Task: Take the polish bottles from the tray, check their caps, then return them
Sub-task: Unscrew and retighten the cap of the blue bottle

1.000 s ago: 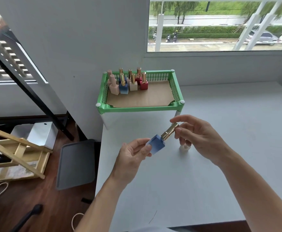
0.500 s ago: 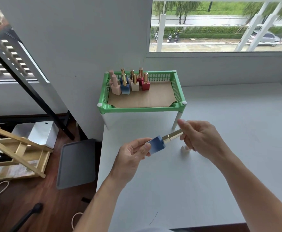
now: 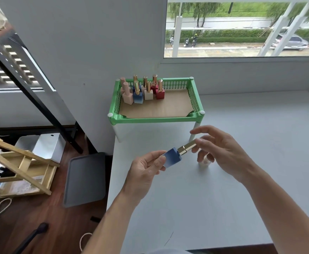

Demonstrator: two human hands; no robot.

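Bottles (image 3: 143, 92) crowd the green tray's (image 3: 157, 120) back-left corner (a tight cluster), leaving its right half open from above.

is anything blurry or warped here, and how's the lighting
Head view: soft daylight from the window, no glare, faint shadows on the table; right hand at the cap slightly motion-blurred; held bottle and tray sharp; corners smeared by the wide lens.

No legible text, label, brand, number or sign in view. Plain, unprinted faces on the blue polish bottle (image 3: 172, 159) and on its gold cap (image 3: 187, 147). Same on the bottles (image 3: 148, 95) standing in the green tray (image 3: 155, 120). Too small and blurred for reading on the vehicles (image 3: 291, 42) outside the window.
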